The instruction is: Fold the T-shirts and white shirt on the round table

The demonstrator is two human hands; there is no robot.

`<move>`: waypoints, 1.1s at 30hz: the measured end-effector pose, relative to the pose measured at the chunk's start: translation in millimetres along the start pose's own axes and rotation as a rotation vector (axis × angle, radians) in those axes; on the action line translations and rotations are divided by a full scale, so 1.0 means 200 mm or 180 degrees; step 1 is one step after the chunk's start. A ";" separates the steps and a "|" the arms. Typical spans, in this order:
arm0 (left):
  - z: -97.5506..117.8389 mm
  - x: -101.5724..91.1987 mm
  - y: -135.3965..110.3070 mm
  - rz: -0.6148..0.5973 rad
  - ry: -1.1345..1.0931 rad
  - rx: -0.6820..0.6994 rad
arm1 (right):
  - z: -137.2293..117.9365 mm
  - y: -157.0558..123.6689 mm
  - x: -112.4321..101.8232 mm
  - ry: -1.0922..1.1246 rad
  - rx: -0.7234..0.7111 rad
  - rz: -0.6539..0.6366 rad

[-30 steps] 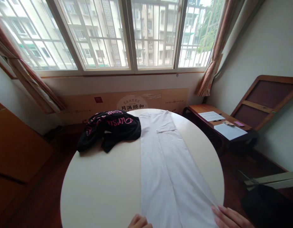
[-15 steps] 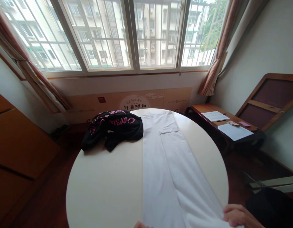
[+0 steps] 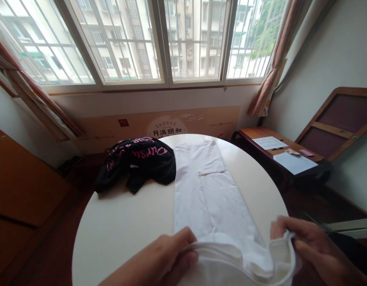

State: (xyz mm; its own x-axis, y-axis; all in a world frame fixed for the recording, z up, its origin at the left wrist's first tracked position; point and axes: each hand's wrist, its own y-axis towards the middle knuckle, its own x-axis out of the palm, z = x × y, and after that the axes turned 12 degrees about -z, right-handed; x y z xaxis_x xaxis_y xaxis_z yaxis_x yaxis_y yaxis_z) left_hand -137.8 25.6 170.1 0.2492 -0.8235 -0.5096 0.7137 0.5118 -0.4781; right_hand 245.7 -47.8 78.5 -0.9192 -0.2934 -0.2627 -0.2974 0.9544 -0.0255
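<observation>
A long white garment [image 3: 207,198] lies flat down the middle of the round cream table [image 3: 118,226], folded into a narrow strip. Its near end is lifted and curled over, showing a hemmed opening. My left hand [image 3: 162,258] pinches that end at the left side. My right hand [image 3: 314,246] grips the same end at the right side, its fingers partly hidden in the fabric. A black garment with pink lettering [image 3: 136,163] lies crumpled at the table's far left, apart from both hands.
A low wooden side table [image 3: 261,135] with white papers [image 3: 295,163] stands at the right, before a leaning wood-framed panel [image 3: 335,119]. A barred window [image 3: 162,39] and curtains fill the far wall. A dark object [image 3: 353,246] sits at lower right.
Both hands have risen from the table's near edge onto the garment. They have lifted its near end and curled it over, shortening the flat strip. The black garment has not moved.
</observation>
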 end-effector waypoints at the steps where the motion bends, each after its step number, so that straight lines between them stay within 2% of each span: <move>1: 0.02 -0.07 0.05 -0.0061 -0.0074 0.0040 | -0.06 0.10 -0.04 -0.0061 -0.0045 -0.0051; 3: 0.02 -0.22 0.16 -0.0234 -0.0108 0.0221 | -0.15 0.33 -0.14 -0.0313 0.0005 -0.0276; 5: -0.01 -0.40 0.30 -0.0231 0.0091 0.0461 | -0.20 0.58 -0.27 -0.0521 0.0004 -0.0581; 8: -0.04 -0.73 0.54 0.0288 0.0680 0.0540 | -0.28 0.98 -0.47 -0.0826 0.0078 -0.0801; 10: -0.04 -0.96 0.71 0.0847 0.1013 0.0236 | -0.34 1.24 -0.59 -0.1111 0.0159 -0.0564; 12: -0.02 -1.16 0.87 0.1377 0.1112 -0.0109 | -0.40 1.48 -0.67 -0.1801 0.0477 0.0259; 14: -0.02 -1.27 1.00 0.1953 0.1144 -0.0546 | -0.41 1.66 -0.68 -0.2181 0.0621 0.0799; 16: -0.04 -1.24 1.10 0.2368 0.1170 -0.0913 | -0.36 1.76 -0.61 -0.2466 0.0687 0.1065; 18: -0.10 -1.09 1.16 0.2408 0.1407 -0.0894 | -0.24 1.78 -0.47 -0.2728 0.0702 0.1026; 21: -0.25 -0.76 1.20 0.1825 0.2123 -0.0284 | 0.00 1.70 -0.20 -0.3011 0.0655 0.0525; 24: -0.39 -0.51 1.20 0.1435 0.2384 -0.0223 | 0.18 1.58 0.01 -0.3195 0.0735 0.0246; 26: -0.44 -0.42 1.19 0.1443 0.2393 -0.0266 | 0.23 1.51 0.07 -0.3284 0.0787 0.0228; 28: -0.45 -0.37 1.18 0.1525 0.2386 -0.0239 | 0.25 1.45 0.08 -0.3379 0.0835 0.0251; 33: -0.38 -0.17 1.12 0.1700 0.2357 -0.0077 | 0.28 1.25 0.08 -0.3756 0.0829 0.0316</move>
State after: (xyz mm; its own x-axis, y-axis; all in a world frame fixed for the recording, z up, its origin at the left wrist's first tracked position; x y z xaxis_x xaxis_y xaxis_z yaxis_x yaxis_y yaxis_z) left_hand -36.0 187.4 25.5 0.0527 -0.1123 -0.9923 0.6080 0.7918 -0.0573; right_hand 171.9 189.2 14.5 -0.0940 -0.1176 -0.9886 -0.0534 0.9922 -0.1129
